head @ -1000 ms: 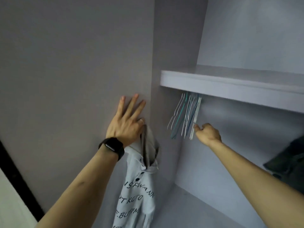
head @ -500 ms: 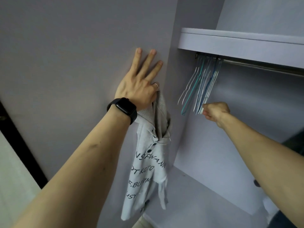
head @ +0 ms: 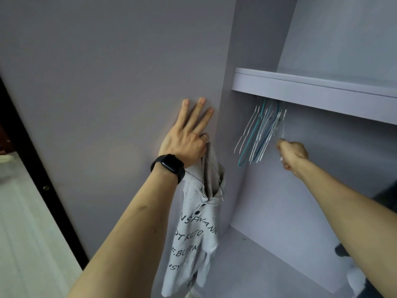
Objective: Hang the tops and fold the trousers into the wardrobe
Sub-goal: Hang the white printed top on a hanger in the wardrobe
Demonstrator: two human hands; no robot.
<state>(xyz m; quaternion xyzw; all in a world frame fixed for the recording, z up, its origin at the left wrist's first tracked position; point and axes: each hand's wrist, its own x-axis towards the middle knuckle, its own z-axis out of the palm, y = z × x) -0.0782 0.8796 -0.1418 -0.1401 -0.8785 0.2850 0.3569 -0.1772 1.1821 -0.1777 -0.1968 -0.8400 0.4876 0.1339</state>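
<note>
A light grey polo top [head: 193, 229] with dark lettering hangs by its collar from my left hand [head: 187, 136]. Three fingers of that hand lie straight against the lilac wardrobe side panel [head: 107, 104], while the little finger curls over the collar. Several thin wire hangers [head: 257, 134], white, teal and blue, hang bunched under the shelf [head: 300, 89]. My right hand [head: 291, 154] is a fist just right of the bunch and grips the lower part of a pale hanger [head: 283, 127]. The rail is hidden behind the shelf's front edge.
The wardrobe's bottom board [head: 257, 265] lies below the hangers. A dark garment [head: 386, 196] shows at the right edge, and some white and dark cloth [head: 354, 276] lies low on the right. A black door frame [head: 32, 168] runs down the left.
My right hand reached the hanger bunch, closed into a fist on one hanger and has drawn slightly right of the bunch. My left hand stays on the panel with the top.
</note>
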